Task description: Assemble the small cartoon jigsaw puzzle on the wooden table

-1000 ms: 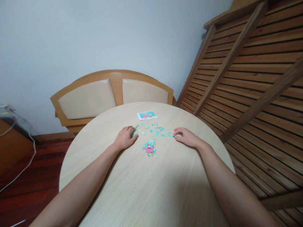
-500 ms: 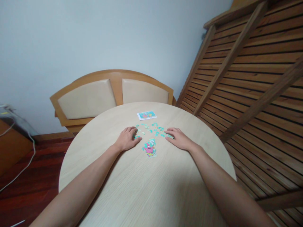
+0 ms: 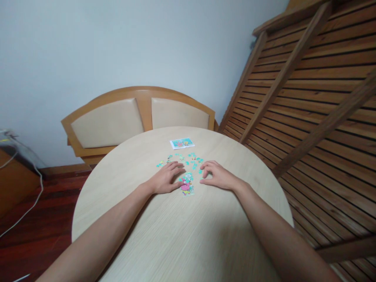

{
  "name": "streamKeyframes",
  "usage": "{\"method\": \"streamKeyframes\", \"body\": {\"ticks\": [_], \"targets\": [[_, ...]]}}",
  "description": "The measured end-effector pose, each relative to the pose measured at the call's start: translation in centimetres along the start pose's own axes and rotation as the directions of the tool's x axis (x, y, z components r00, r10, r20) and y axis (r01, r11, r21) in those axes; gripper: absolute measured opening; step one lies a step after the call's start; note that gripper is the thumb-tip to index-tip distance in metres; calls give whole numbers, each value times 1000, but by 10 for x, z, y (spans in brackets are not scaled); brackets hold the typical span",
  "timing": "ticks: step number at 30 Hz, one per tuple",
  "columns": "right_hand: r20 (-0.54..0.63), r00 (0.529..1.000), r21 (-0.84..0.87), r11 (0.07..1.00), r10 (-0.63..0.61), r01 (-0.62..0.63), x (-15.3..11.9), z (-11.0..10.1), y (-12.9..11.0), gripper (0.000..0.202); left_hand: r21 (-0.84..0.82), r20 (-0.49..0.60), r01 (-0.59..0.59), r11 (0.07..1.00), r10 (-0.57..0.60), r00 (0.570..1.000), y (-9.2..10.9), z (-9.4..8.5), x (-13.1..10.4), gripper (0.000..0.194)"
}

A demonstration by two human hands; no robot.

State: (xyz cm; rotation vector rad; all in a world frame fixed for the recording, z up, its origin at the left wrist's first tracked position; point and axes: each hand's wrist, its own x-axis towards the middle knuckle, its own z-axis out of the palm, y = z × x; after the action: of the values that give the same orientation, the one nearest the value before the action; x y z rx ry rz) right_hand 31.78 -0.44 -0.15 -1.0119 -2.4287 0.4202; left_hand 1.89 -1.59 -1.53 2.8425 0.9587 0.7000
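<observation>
A partly joined jigsaw puzzle [image 3: 186, 189] with a pink cartoon figure lies flat near the middle of the table. My left hand [image 3: 166, 178] is open over its left side, fingers stretched out and the thumb tip at the puzzle's left edge. To the right, my right hand [image 3: 219, 176] is held with curved fingers, thumb and fingertips apart, and I see nothing between them. A small teal puzzle piece [image 3: 200, 171] lies by its fingertips. Several loose teal puzzle pieces [image 3: 194, 166] are scattered beyond both hands.
Behind the pieces lies a picture sheet [image 3: 182, 143] with cartoon figures. The round wooden table [image 3: 182, 235] stands by a padded headboard [image 3: 108, 121]. A slatted wooden frame [image 3: 293, 98] leans at the right. A white cable [image 3: 41, 188] hangs at the left.
My left hand has moved right and nearer to me, from the loose pieces onto the joined puzzle's left side, uncovering pieces. My right hand has shifted slightly left and curled its fingers.
</observation>
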Motion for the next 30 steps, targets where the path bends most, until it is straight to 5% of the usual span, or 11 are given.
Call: {"method": "streamKeyframes", "body": {"ticks": [4,7,11,30], "targets": [[25,999,20,999,-36,35,0,-3,-9,22,-46,53,-66,997,68,996,7,-6,3,40],[21,999,35,999,-43,42,-2,-6,-10,3,-63,74,-86,994,90,993,9,-7,4,38],[65,997,48,998,-48,45,-3,-4,-10,16,-78,74,-116,990,122,990,10,-6,4,37],[111,992,82,995,-59,50,0,1,-20,9,-120,67,-150,981,159,985,8,-5,7,38]]}}
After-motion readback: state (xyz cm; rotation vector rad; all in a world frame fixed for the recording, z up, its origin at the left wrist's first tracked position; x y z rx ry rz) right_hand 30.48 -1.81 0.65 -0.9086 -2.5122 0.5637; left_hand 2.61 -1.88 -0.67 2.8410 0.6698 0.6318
